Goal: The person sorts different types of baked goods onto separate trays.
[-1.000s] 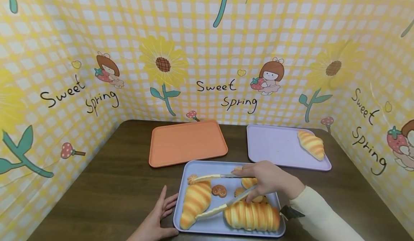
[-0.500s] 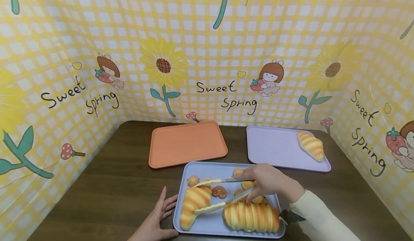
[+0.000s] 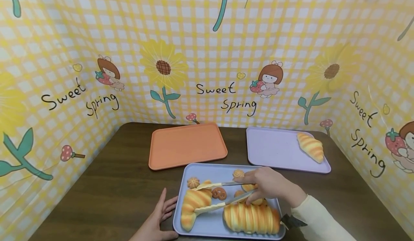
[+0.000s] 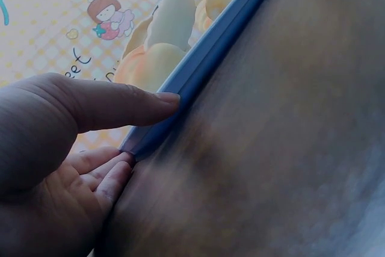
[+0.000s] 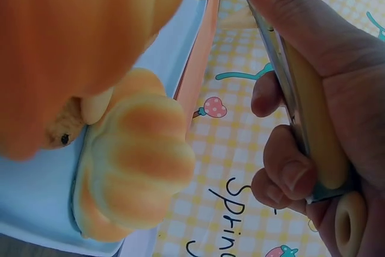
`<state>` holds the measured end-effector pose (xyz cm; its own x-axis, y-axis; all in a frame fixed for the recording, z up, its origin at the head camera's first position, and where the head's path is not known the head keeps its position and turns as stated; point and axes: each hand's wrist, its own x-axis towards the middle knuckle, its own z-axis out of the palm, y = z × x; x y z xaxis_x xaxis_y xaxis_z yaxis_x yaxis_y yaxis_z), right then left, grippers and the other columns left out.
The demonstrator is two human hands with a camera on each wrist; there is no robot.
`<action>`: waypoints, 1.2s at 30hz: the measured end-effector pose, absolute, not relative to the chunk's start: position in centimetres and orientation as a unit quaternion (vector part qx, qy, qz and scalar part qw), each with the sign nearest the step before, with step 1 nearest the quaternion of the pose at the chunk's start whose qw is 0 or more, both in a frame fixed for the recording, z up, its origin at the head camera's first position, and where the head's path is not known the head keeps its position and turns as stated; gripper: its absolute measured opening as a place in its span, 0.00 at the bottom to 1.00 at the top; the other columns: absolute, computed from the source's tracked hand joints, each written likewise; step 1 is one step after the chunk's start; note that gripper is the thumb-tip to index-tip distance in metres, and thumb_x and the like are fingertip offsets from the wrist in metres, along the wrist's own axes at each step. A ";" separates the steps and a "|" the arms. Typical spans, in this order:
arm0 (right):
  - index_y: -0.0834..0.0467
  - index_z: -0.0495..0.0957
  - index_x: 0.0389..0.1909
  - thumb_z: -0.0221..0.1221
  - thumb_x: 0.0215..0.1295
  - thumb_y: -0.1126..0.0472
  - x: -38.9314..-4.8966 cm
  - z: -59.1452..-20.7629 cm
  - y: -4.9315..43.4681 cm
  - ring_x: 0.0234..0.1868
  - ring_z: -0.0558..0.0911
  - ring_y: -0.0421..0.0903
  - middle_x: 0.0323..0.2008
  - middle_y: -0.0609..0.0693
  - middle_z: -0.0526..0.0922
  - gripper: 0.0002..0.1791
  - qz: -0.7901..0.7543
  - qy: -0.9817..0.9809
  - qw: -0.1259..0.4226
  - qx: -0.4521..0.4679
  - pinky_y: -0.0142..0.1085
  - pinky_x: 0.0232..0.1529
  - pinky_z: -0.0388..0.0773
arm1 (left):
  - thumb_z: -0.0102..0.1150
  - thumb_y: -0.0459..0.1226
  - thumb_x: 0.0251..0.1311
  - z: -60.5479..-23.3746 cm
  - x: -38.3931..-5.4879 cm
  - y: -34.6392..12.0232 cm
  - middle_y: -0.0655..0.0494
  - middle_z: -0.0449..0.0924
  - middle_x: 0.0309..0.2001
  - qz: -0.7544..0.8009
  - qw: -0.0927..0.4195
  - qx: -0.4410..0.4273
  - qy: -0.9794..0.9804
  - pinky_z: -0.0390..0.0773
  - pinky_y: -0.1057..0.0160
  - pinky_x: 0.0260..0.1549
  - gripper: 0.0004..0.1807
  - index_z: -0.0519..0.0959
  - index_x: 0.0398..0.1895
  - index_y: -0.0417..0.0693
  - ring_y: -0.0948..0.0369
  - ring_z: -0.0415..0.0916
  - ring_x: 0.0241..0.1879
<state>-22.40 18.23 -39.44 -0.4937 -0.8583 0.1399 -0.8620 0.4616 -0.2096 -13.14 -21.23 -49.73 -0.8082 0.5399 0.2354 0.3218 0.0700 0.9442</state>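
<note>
In the head view, my right hand (image 3: 271,185) grips a pair of tongs (image 3: 235,199) with pale tips and metal arms. The tips lie on either side of a striped croissant (image 3: 195,203) at the left of the light blue tray (image 3: 211,228). My left hand (image 3: 156,216) is at that tray's left side with fingers extended. In the left wrist view its thumb and fingertips are right at the tray's rim (image 4: 180,91). The right wrist view shows fingers wrapped around the tongs' cream-coloured handle (image 5: 316,112).
A ridged bread loaf (image 3: 252,218), a pretzel (image 3: 219,193), a round cookie (image 3: 193,182), a swirled cookie (image 3: 238,174) and small breads share the blue tray. Behind stand an orange tray (image 3: 188,145) and a lilac tray (image 3: 271,147) holding another croissant (image 3: 310,147).
The tong tips have drawn closer together on the croissant, whose upper end has shifted right. The upper arm has come off the round cookie, now uncovered. My left hand stays put.
</note>
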 end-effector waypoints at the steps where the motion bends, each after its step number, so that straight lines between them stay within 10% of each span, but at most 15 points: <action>1: 0.54 0.80 0.61 0.71 0.50 0.41 -22.4 -39.5 18.3 0.29 0.75 0.32 0.45 0.44 0.87 0.38 0.126 -0.855 0.010 0.503 0.30 0.33 0.74 | 0.70 0.29 0.54 -49.8 -13.1 -21.2 0.11 0.43 0.67 0.614 0.089 0.298 0.725 0.66 0.74 0.56 0.69 0.15 0.70 0.30 0.81 0.55 0.64; 11: 0.57 0.81 0.60 0.70 0.49 0.39 -22.3 -39.8 18.7 0.24 0.66 0.29 0.35 0.41 0.84 0.39 0.149 -0.838 0.054 0.522 0.25 0.28 0.68 | 0.70 0.29 0.54 -49.3 -13.3 -21.3 0.12 0.42 0.68 0.618 0.112 0.271 0.730 0.66 0.75 0.55 0.70 0.14 0.71 0.33 0.83 0.56 0.62; 22: 0.55 0.80 0.62 0.72 0.50 0.42 -21.5 -38.4 19.8 0.41 0.84 0.42 0.47 0.46 0.87 0.38 0.170 -0.885 0.061 0.429 0.40 0.40 0.81 | 0.71 0.28 0.53 -49.4 -13.3 -21.2 0.12 0.43 0.68 0.614 0.101 0.278 0.732 0.66 0.74 0.55 0.70 0.15 0.71 0.32 0.82 0.56 0.62; 29: 0.55 0.79 0.63 0.72 0.47 0.41 -21.4 -38.7 20.8 0.27 0.74 0.35 0.34 0.42 0.84 0.41 0.152 -0.918 0.107 0.350 0.37 0.31 0.75 | 0.70 0.25 0.52 -50.0 -13.2 -21.1 0.09 0.46 0.65 0.603 0.060 0.316 0.730 0.66 0.73 0.56 0.69 0.16 0.71 0.31 0.80 0.56 0.64; 36: 0.55 0.81 0.60 0.75 0.44 0.43 -21.2 -38.9 22.0 0.40 0.85 0.53 0.43 0.52 0.87 0.40 0.144 -0.936 0.172 0.272 0.50 0.39 0.80 | 0.70 0.28 0.53 -49.8 -13.3 -21.2 0.10 0.44 0.66 0.607 0.087 0.293 0.734 0.66 0.74 0.55 0.69 0.15 0.70 0.30 0.81 0.56 0.63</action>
<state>-21.22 21.96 -38.89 -0.7931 -0.4597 0.3997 -0.5584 0.8109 -0.1753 -13.30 -21.21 -49.75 -0.8136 0.5352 0.2271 0.3231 0.0915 0.9419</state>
